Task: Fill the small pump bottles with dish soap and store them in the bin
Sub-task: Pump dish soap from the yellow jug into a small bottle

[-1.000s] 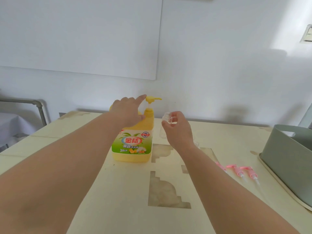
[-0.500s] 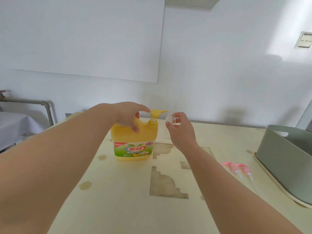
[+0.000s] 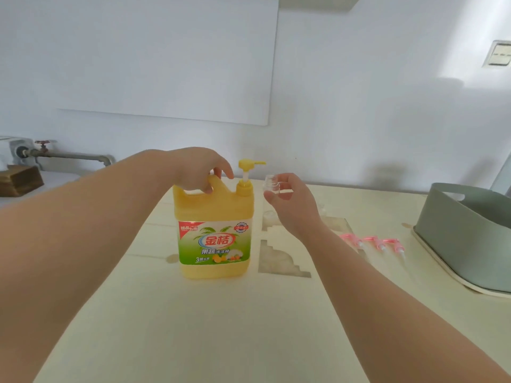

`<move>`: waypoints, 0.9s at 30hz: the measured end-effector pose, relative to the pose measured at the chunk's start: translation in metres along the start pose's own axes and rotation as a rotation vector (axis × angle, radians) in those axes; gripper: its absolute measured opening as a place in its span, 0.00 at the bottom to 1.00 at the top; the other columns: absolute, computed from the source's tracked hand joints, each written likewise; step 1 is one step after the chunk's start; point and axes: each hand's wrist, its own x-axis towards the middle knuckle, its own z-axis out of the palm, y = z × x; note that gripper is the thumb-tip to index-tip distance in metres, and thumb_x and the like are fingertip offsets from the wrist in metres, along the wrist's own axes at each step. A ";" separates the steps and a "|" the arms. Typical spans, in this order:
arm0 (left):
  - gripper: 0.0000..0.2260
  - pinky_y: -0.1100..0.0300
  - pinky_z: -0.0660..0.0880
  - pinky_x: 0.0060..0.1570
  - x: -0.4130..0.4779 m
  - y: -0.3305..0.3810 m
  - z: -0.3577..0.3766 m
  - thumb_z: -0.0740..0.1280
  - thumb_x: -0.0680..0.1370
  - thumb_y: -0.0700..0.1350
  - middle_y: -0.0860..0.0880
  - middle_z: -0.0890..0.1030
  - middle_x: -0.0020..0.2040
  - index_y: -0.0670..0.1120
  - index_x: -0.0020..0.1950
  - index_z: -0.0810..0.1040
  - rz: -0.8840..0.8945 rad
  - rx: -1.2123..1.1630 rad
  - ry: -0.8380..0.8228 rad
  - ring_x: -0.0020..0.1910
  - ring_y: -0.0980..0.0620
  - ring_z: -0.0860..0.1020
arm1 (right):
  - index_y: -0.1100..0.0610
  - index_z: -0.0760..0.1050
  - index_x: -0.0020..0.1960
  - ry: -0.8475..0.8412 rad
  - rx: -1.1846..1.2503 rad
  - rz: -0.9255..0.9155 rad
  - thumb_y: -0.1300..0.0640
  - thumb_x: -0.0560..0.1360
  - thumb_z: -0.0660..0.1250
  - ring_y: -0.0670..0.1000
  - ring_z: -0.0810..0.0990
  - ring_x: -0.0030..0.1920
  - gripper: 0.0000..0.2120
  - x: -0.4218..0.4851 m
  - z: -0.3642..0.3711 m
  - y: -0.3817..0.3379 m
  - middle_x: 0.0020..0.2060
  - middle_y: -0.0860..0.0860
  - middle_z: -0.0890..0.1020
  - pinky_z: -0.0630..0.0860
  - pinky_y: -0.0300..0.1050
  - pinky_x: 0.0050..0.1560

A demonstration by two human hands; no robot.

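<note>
A big yellow dish soap jug [image 3: 214,230] with a green label stands upright mid-table, its yellow pump [image 3: 247,168] raised and its spout pointing right. My left hand [image 3: 200,170] grips the jug's handle at the top. My right hand [image 3: 293,201] holds a small clear bottle [image 3: 271,183] without a cap, its open neck just right of and below the spout. Three pink pump heads [image 3: 372,243] with clear tubes lie on the table to the right. A grey-green bin [image 3: 464,233] stands at the right edge.
The cream table [image 3: 221,313] has patches of worn surface [image 3: 279,259] right of the jug. Behind it is a white wall. A metal pipe with a valve [image 3: 63,154] and a wooden box [image 3: 19,179] sit at far left.
My left hand left the pump head and took the jug's handle; the jug now stands nearer me. My right hand has kept the small bottle beside the spout.
</note>
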 end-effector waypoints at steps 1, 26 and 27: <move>0.22 0.60 0.67 0.50 -0.007 0.000 -0.001 0.70 0.74 0.41 0.56 0.73 0.53 0.57 0.65 0.72 -0.001 -0.008 0.000 0.52 0.53 0.71 | 0.50 0.73 0.56 -0.004 0.011 -0.021 0.55 0.76 0.68 0.44 0.78 0.46 0.10 -0.006 0.000 -0.002 0.50 0.46 0.78 0.71 0.28 0.29; 0.06 0.65 0.67 0.45 -0.018 0.030 -0.003 0.68 0.75 0.52 0.61 0.79 0.46 0.54 0.50 0.82 -0.078 -0.717 0.275 0.48 0.61 0.74 | 0.49 0.72 0.54 -0.003 0.114 0.010 0.55 0.77 0.68 0.42 0.79 0.43 0.08 -0.019 0.008 -0.010 0.49 0.41 0.78 0.69 0.26 0.30; 0.06 0.64 0.67 0.48 -0.019 0.029 -0.002 0.68 0.75 0.52 0.61 0.79 0.46 0.55 0.49 0.82 -0.076 -0.727 0.266 0.49 0.61 0.74 | 0.48 0.72 0.54 -0.005 0.126 0.002 0.55 0.77 0.68 0.41 0.79 0.44 0.08 -0.019 0.009 -0.010 0.49 0.41 0.78 0.70 0.27 0.32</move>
